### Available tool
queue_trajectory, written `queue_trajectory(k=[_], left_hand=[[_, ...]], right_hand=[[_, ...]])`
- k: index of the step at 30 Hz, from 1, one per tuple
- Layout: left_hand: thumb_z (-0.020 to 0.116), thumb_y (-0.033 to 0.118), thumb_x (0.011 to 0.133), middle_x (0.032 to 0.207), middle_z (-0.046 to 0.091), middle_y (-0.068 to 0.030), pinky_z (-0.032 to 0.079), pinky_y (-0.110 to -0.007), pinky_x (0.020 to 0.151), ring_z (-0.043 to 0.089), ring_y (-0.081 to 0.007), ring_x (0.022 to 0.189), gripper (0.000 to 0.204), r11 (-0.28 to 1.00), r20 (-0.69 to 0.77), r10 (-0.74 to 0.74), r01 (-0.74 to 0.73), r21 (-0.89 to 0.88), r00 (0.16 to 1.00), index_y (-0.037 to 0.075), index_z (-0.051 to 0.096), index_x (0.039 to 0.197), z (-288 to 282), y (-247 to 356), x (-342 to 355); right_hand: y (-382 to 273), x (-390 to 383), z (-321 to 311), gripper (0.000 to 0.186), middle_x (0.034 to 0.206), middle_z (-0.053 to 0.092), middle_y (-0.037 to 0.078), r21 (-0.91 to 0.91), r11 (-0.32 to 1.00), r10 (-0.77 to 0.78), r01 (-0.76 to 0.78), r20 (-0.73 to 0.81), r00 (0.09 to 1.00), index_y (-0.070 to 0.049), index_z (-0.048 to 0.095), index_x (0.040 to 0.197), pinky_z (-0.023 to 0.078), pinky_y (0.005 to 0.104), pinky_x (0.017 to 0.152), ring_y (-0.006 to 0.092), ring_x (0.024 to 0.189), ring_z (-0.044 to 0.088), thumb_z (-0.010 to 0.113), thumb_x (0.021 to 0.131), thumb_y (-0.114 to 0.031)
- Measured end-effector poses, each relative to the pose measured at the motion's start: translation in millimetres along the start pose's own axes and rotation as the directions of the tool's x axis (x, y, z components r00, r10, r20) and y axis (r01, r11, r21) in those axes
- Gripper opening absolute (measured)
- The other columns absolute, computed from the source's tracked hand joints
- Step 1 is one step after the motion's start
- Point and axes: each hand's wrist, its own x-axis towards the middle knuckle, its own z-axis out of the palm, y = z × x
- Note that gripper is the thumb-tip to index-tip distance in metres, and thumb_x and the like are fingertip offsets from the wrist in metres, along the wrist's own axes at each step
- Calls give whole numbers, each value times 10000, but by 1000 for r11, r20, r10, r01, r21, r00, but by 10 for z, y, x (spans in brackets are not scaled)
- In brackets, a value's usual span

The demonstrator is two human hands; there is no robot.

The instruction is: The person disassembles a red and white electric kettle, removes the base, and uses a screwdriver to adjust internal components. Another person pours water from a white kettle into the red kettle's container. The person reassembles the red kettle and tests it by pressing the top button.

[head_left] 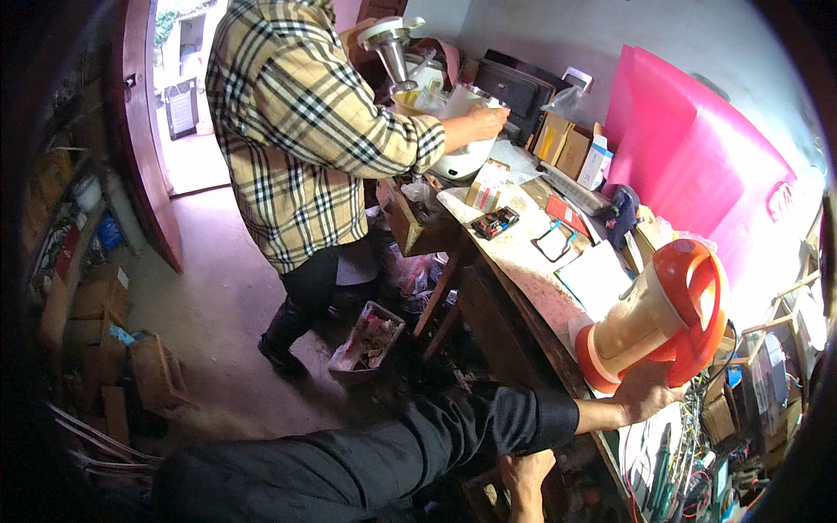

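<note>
An orange-and-cream soymilk maker [641,322] with a big orange handle stands on the right part of the workbench [532,283]. My left hand [643,398], at the end of a black sleeve that crosses the lower picture, grips it low by the handle; the fingertips are partly hidden. Below that sleeve, beside the bench's dark front, my right hand [527,475] is closed, and what it holds, if anything, is hidden. A small black-and-red device [494,223], a black loop-shaped frame [554,241] and a white sheet [595,277] lie farther along the bench.
At the bench's far end, a person in a plaid shirt [305,131] handles a white appliance [466,157] and a lid with a metal tube [394,61]. A waste bin [370,336] stands on the floor. Tools and wires [676,462] crowd the near right. An open drawer [403,218] juts out.
</note>
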Motion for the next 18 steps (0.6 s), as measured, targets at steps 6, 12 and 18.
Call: queue_trajectory(k=[6, 12, 18], left_hand=[[694, 313, 942, 1102, 670, -213, 496, -430, 924, 651, -344, 1047, 394, 986, 69, 26, -37, 165, 997, -9, 627, 1158, 32, -225, -106], [663, 279, 968, 1383, 538, -296, 437, -439, 1099, 543, -427, 1287, 596, 986, 143, 97, -115, 122, 985, -60, 461, 1415, -426, -48, -371], [657, 199, 994, 1349, 580, -215, 455, -424, 1080, 581, -350, 1272, 472, 976, 127, -217, 213, 42, 968, -9, 518, 1394, -1590, -203, -1397]], right_hand=[[-71, 50, -105, 310, 826, 734, 208, -44, 999, 20, -16, 87, 996, -23, 721, 900, 564, 468, 714, 431, 805, 715, 826, 705, -239], [1, 23, 5, 181, 729, 699, 176, -72, 997, 29, -20, 123, 992, -49, 712, 792, 560, 470, 663, 404, 735, 708, 789, 683, -173], [-28, -72, 4, 209, 777, 695, 155, -106, 994, -29, 40, 105, 994, -53, 711, 930, 553, 482, 654, 382, 723, 696, 756, 784, -196]])
